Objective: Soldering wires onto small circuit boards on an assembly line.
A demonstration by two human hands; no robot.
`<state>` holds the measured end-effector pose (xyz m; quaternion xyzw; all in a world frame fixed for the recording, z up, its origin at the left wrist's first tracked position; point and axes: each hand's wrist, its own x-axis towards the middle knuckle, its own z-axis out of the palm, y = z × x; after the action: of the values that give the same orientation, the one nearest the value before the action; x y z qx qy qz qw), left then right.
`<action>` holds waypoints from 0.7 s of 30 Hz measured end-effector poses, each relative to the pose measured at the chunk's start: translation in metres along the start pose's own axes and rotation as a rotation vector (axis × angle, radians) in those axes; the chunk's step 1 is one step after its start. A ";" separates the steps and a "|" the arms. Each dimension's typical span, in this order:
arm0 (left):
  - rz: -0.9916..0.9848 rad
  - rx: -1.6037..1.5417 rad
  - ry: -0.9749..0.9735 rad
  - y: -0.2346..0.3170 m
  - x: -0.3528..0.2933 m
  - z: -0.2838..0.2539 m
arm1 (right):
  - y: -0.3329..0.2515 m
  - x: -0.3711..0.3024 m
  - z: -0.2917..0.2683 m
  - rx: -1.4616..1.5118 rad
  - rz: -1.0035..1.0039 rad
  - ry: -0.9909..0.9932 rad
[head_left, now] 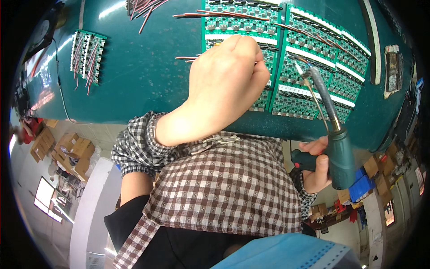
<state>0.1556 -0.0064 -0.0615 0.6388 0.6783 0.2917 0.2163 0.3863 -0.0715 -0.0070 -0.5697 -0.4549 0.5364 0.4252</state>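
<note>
My right hand point(317, 168) grips a dark green soldering gun point(341, 157) with a red button on its grip. Its metal nozzle and thin tube point up and left, with the pointed tip over the right-hand panel of green circuit boards point(300, 105). Over the neighbouring circuit board panel point(242, 29), my left hand point(226, 74) is closed, knuckles up; the fingertips and whatever they pinch are hidden beneath it. Red and black wires point(186, 58) poke out from under its left side. More thin wires point(228, 16) lie across the upper rows of both panels.
A small circuit board point(88, 56) with wires on it lies at the left of the green tabletop point(139, 85). At the top edge is a wire bundle point(145, 9). A dark strip point(371, 42) and a worn block point(393, 71) are at the right. Cardboard boxes point(74, 150) stand beyond.
</note>
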 end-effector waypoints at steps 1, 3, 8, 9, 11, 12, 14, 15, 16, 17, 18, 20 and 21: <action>0.002 -0.005 0.003 -0.002 0.000 -0.003 | 0.000 0.004 0.000 0.005 0.020 -0.011; -0.025 -0.050 -0.041 0.000 -0.004 -0.018 | 0.003 0.004 -0.006 0.058 0.016 -0.011; -0.032 0.054 0.328 -0.043 -0.009 -0.075 | 0.004 0.004 -0.014 0.121 -0.034 0.043; -0.047 0.149 0.354 -0.060 -0.004 -0.079 | 0.007 0.005 -0.015 0.129 -0.048 0.045; -0.123 0.294 0.370 -0.086 -0.001 -0.085 | 0.009 0.013 -0.018 0.132 -0.021 0.041; -0.132 0.306 0.386 -0.090 -0.005 -0.087 | 0.009 0.016 -0.018 0.137 -0.026 0.020; -0.356 0.135 0.241 -0.097 -0.008 -0.086 | 0.008 0.017 -0.018 0.139 -0.057 0.017; -0.358 0.114 0.263 -0.096 -0.011 -0.083 | 0.010 0.018 -0.020 0.139 -0.063 0.019; -0.347 0.102 0.259 -0.095 -0.010 -0.081 | 0.011 0.016 -0.024 0.151 -0.070 0.045; -0.334 0.061 0.251 -0.094 -0.007 -0.078 | 0.011 0.014 -0.029 0.162 -0.079 0.076; -0.315 0.013 0.240 -0.093 -0.003 -0.074 | 0.013 0.013 -0.032 0.148 -0.092 0.101; -0.173 -0.031 0.160 -0.097 0.007 -0.073 | 0.014 0.014 -0.041 0.258 -0.032 0.197; -0.120 0.016 0.147 -0.101 0.005 -0.079 | 0.013 0.018 -0.039 0.249 -0.051 0.230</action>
<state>0.0276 -0.0118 -0.0709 0.5756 0.7318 0.3187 0.1779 0.4267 -0.0567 -0.0214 -0.5586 -0.3476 0.5088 0.5552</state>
